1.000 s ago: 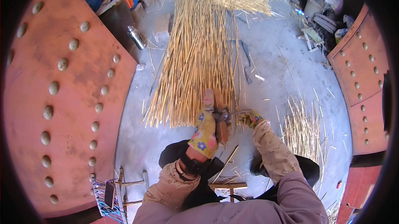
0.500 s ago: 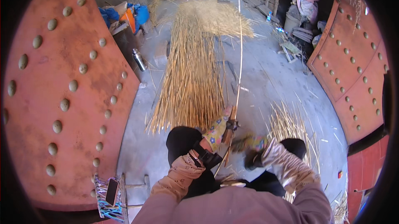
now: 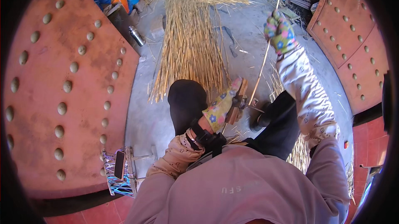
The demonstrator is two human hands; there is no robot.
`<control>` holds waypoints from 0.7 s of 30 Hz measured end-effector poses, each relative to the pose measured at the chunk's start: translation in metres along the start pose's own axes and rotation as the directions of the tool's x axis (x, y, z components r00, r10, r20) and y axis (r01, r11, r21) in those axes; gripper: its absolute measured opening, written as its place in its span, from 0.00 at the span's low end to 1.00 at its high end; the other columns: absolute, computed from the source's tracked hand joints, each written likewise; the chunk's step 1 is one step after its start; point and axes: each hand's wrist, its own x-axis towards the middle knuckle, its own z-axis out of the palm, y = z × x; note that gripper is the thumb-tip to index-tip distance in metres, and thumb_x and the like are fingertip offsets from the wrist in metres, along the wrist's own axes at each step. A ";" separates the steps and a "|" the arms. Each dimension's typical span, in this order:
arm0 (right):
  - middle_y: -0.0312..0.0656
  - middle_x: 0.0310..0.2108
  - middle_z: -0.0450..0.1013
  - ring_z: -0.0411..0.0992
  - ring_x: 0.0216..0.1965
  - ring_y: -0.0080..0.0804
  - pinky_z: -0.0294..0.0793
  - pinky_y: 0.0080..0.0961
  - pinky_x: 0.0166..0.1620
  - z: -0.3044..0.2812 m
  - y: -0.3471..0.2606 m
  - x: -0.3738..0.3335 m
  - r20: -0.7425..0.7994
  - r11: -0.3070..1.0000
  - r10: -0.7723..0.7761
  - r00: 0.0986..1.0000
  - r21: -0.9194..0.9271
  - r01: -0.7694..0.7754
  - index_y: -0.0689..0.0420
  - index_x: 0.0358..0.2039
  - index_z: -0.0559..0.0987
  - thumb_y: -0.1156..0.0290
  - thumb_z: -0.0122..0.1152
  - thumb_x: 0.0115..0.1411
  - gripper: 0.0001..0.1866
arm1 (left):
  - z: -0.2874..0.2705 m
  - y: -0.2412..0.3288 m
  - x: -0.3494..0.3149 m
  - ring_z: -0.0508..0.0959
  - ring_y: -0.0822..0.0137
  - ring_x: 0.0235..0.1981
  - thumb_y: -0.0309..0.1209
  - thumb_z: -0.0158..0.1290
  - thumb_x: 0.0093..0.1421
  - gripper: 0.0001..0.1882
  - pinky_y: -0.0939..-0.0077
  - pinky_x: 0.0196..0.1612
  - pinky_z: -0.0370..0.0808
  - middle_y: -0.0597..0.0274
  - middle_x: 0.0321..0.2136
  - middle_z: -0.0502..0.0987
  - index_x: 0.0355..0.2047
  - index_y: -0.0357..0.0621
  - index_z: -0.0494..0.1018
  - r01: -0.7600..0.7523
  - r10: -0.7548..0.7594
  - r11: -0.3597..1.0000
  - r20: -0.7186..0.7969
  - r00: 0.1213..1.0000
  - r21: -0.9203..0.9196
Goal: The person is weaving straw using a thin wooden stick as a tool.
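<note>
My left hand point(image 3: 221, 107), in a flowered glove, is closed around a wooden block-like tool point(image 3: 231, 116) with dark metal fittings, between my knees. Along this tool runs a long pale reed stalk point(image 3: 261, 71), slanting up and to the right; how it passes through the metal part is hidden. Out ahead on the right, my right hand point(image 3: 281, 33), gloved the same way, grips the stalk higher up with its arm stretched. Past my left knee lies a big spread of reed stalks point(image 3: 189, 45) on the floor.
More loose stalks point(image 3: 301, 153) lie beside my right leg. A steel flask point(image 3: 136, 36) stands left of the spread. On a small strapped stool point(image 3: 128, 170) at lower left rests a phone point(image 3: 119, 165). Studded red doors point(image 3: 79, 99) flank both sides.
My right hand has gone from beside the tool up and forward to the right, onto the stalk, which leans further right. My left hand still holds the tool. The view has tipped downward.
</note>
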 end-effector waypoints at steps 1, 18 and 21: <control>0.26 0.10 0.50 0.47 0.10 0.16 0.45 0.15 0.14 0.007 -0.014 -0.001 -0.009 1.000 -0.009 1.000 -0.003 0.009 0.58 0.26 0.68 0.62 0.43 0.57 0.12 | 0.003 0.000 -0.003 0.66 0.79 0.19 0.55 0.42 0.51 0.24 0.88 0.22 0.63 0.67 0.21 0.70 0.32 0.47 0.66 0.006 -0.006 1.000 0.012 1.000 0.002; 0.29 0.14 0.58 0.56 0.14 0.19 0.56 0.16 0.18 0.027 0.099 -0.049 0.206 0.954 0.299 0.932 -0.065 -0.292 0.58 0.27 0.70 0.60 0.45 0.56 0.13 | -0.004 0.021 -0.003 0.66 0.73 0.10 0.58 0.43 0.48 0.24 0.81 0.12 0.63 0.68 0.13 0.66 0.19 0.48 0.65 -0.056 0.095 0.989 -0.313 0.945 0.134; 0.34 0.22 0.66 0.63 0.22 0.21 0.62 0.17 0.26 0.023 0.082 -0.046 0.349 0.934 0.270 0.897 -0.323 -0.155 0.56 0.36 0.69 0.56 0.45 0.55 0.17 | 0.000 0.014 0.020 0.66 0.72 0.10 0.57 0.43 0.48 0.24 0.80 0.12 0.63 0.68 0.13 0.66 0.20 0.48 0.66 -0.304 0.307 0.951 -0.242 0.920 0.051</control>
